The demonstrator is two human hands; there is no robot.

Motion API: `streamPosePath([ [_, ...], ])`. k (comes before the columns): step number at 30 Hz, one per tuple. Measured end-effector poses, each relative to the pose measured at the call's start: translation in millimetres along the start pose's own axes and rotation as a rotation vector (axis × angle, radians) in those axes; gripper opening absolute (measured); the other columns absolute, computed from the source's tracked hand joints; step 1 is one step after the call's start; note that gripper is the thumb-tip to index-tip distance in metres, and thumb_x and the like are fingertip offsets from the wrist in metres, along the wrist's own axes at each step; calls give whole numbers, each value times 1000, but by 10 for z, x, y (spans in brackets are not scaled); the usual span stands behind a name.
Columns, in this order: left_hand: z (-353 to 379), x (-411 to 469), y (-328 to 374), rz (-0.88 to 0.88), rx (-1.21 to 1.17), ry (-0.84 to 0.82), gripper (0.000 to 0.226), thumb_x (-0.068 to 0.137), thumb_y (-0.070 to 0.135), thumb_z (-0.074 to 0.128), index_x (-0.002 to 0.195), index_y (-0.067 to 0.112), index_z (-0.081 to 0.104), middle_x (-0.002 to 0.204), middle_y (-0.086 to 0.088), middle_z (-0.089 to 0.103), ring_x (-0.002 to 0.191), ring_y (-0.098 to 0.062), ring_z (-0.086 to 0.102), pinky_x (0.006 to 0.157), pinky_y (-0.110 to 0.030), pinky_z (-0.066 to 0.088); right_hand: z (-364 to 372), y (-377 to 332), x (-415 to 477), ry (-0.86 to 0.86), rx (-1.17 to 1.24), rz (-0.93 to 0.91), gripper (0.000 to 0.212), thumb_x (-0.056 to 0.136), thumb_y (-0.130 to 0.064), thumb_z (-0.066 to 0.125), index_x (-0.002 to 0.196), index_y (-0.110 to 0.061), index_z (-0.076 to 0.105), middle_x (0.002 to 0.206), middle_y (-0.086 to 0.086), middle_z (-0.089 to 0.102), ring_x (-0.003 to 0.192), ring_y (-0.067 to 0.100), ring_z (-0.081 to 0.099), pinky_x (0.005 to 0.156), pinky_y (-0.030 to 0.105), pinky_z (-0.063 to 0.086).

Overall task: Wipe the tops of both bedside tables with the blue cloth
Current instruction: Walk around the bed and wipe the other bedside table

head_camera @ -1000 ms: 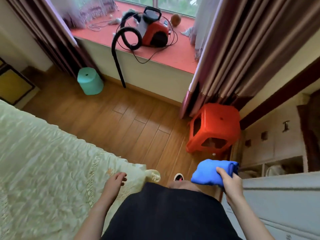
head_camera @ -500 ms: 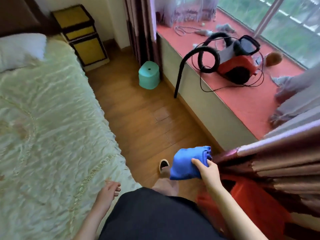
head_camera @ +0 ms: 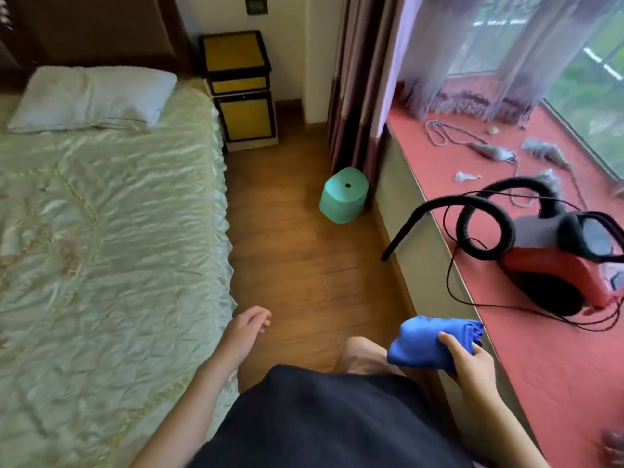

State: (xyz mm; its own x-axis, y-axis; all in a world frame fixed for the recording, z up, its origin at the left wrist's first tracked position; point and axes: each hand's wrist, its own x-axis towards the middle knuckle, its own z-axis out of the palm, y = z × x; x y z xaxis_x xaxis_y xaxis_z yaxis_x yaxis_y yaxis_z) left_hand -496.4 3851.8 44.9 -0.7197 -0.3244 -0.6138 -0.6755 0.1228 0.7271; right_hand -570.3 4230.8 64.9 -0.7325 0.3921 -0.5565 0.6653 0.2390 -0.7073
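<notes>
I see no container with anything in it: the teal stool stands upside-down-looking and closed on the wood floor at 12 o'clock, near the curtain. The 1 bedside table in view, yellow panels in black frames, stands at 11 o'clock against the wall, just beside the bed and its pillow; its top looks bare. At 2 o'clock a red vacuum cleaner with a black hose lies on the red window ledge. My right hand holds the blue cloth at 4 o'clock, fingers pinching the folded bundle, thumb on top, well apart from the table. The cloth is bright blue and bunched. My left hand hangs at the bed's edge, fingers loosely curled, holding nothing.
</notes>
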Motion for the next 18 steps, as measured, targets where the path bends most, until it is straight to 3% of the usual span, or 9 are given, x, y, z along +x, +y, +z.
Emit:
streamPosePath([
  [6, 144, 909, 614, -27, -59, 101, 26, 100, 20, 43, 91, 19, 67, 95, -7, 68, 82, -12, 60, 68, -17, 42, 499, -992, 1279, -68, -65, -61, 26, 83, -19, 70, 99, 2, 67, 93, 23, 69, 82, 33, 63, 84, 50, 52],
  [11, 114, 1421, 991, -164, -206, 264, 23, 99, 18, 47, 88, 16, 67, 92, -9, 68, 82, -21, 60, 70, -25, 45, 1233, -2059, 2026, -224, -122, -118, 16, 81, -20, 73, 91, -9, 67, 93, 15, 70, 91, 33, 66, 89, 48, 53],
  [18, -240, 2040, 1298, -275, -345, 453, 20, 97, 19, 52, 97, 10, 70, 96, -14, 73, 93, -34, 67, 87, -39, 51, 2431, -3501, 2407, -511, -220, -228, 12, 82, -21, 73, 77, -14, 65, 81, 5, 70, 77, 24, 65, 75, 47, 56],
])
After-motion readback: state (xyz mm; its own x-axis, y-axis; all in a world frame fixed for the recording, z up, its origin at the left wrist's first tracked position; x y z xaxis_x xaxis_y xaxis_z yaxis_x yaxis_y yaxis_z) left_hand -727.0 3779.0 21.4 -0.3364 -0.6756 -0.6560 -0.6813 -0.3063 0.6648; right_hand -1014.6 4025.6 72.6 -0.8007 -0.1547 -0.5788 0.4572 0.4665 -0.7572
